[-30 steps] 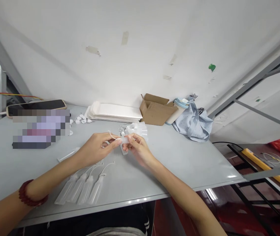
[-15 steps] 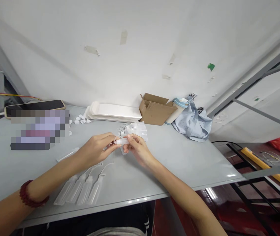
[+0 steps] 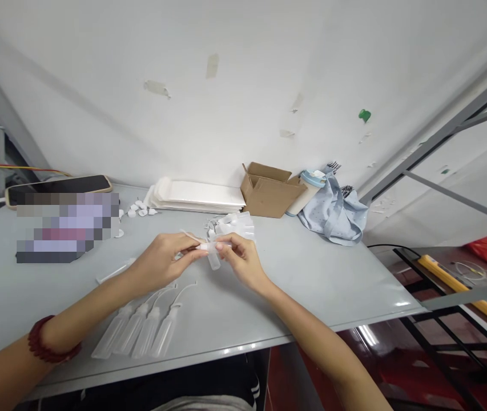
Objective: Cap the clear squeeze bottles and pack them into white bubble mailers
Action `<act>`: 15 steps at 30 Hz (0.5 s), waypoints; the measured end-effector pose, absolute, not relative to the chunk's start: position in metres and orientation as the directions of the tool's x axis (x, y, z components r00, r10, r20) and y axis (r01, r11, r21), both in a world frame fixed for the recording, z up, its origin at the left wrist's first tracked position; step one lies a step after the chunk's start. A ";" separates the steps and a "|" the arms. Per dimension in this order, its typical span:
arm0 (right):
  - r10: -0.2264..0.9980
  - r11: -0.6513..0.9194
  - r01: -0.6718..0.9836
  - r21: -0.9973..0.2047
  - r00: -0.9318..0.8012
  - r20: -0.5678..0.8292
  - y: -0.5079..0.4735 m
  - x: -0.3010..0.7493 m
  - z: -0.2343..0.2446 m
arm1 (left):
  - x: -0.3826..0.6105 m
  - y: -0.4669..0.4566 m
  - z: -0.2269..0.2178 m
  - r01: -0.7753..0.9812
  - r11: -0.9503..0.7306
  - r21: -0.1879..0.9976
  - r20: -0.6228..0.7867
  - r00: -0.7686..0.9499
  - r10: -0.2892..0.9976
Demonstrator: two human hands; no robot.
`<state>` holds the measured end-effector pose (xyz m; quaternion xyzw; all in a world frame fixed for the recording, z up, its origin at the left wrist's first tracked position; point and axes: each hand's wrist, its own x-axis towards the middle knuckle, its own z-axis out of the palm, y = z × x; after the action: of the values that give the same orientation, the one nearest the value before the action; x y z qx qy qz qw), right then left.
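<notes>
Over the middle of the table, my right hand (image 3: pixel 243 260) is closed around the body of a small translucent plastic bottle (image 3: pixel 213 247), which lies nearly level. Fingers and thumb of my left hand (image 3: pixel 166 257) pinch the white cap (image 3: pixel 202 246) at the bottle's left end. A thin white tube sticks up behind my left fingers. Several similar bottles (image 3: pixel 166 331) with caps and thin curved tubes lie in a row below my left forearm. Just behind my hands is a heap of translucent bottles (image 3: pixel 245 225), partly hidden.
Small white caps (image 3: pixel 140 208) lie loose near the back left. A phone (image 3: pixel 63 187) leans by a pixelated area. White flat packs (image 3: pixel 202 196), an open cardboard box (image 3: pixel 269 191), a tumbler (image 3: pixel 307 191) and a blue cloth bag (image 3: pixel 335 214) line the wall.
My fingers have shifted slightly on the bottle, and the left fingers now sit closer around its cap. The thin tube points up and left now. The bottles on the table have stayed put.
</notes>
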<state>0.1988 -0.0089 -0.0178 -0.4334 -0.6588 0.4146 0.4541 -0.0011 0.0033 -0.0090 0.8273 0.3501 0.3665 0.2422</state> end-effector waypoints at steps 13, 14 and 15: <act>0.937 0.298 0.152 -0.942 -0.237 0.258 -0.008 0.196 -0.023 | 0.000 0.001 -0.004 0.409 -0.490 0.770 0.303 0.441 0.845; 0.931 0.321 0.162 -0.933 -0.234 0.280 -0.008 0.196 -0.023 | 0.000 0.002 -0.004 0.419 -0.462 0.781 0.266 0.446 0.855; 0.927 0.339 0.165 -0.926 -0.228 0.298 -0.008 0.196 -0.024 | 0.000 0.002 -0.005 0.435 -0.444 0.783 0.236 0.452 0.860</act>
<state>0.1963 -0.0079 -0.0237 -0.4074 -0.6702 0.4059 0.4691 0.0002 0.0017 -0.0047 0.7860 0.4118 0.3228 0.3293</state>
